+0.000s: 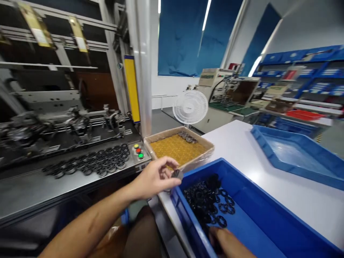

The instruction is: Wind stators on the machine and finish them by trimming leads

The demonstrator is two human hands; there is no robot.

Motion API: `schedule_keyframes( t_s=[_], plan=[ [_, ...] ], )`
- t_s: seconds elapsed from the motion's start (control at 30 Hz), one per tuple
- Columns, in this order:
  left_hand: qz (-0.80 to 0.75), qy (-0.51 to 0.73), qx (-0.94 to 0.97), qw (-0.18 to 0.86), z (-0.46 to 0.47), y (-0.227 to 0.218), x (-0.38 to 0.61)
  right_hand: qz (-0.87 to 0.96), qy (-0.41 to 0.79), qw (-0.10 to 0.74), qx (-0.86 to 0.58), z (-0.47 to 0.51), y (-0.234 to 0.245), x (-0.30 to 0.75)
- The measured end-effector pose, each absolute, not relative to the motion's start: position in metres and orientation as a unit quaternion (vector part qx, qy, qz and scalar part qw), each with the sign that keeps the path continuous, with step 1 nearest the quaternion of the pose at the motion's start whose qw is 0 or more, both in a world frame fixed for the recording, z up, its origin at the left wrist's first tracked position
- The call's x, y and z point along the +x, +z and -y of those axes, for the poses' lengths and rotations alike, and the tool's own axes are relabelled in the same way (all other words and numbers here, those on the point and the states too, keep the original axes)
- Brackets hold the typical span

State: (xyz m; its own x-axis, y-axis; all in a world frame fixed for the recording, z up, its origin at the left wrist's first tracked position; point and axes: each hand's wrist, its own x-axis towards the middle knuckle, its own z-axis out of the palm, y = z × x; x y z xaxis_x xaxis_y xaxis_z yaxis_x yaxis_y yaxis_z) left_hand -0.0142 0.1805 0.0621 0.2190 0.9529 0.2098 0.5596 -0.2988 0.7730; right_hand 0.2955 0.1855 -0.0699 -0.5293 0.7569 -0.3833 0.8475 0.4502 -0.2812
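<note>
My left hand is closed around a small dark grey round part, pinched between thumb and fingers over the near left corner of a blue bin. Inside that bin lies a heap of black plastic rings, with several loose rings spread beside it. My right hand reaches into the bin by its near wall, just below the heap. Its fingers are blurred and partly cut off by the wall, so what they hold does not show.
Many dark rings lie on the machine's metal ledge, beside a button box. Behind the bin stands a carton with a yellow layer and some rings. A blue tray rests on the white table; a white fan stands beyond.
</note>
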Motion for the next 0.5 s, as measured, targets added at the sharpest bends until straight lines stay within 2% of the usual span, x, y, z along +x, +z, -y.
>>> schedule_keyframes(
  t_s=[0.07, 0.17, 0.27, 0.37, 0.5],
  plan=[
    [-0.504, 0.417, 0.677, 0.338, -0.124, 0.039, -0.032, -0.839, -0.221, 0.089, 0.489, -0.193, -0.062, 0.295],
    [-0.431, 0.576, 0.509, 0.473, -0.065, 0.006, -0.047, -0.859, -0.198, 0.056, 0.468, -0.207, -0.035, 0.291],
    [-0.412, 0.619, 0.404, 0.534, -0.038, -0.009, -0.049, -0.881, -0.154, -0.087, 0.438, -0.201, 0.010, 0.274],
    [-0.408, 0.623, 0.383, 0.546, -0.032, -0.005, -0.039, -0.878, -0.156, -0.241, 0.382, -0.165, 0.051, 0.240],
    [-0.389, 0.616, 0.411, 0.548, -0.030, 0.004, -0.018, -0.873, -0.173, -0.394, 0.230, -0.108, 0.059, 0.197]
  ],
)
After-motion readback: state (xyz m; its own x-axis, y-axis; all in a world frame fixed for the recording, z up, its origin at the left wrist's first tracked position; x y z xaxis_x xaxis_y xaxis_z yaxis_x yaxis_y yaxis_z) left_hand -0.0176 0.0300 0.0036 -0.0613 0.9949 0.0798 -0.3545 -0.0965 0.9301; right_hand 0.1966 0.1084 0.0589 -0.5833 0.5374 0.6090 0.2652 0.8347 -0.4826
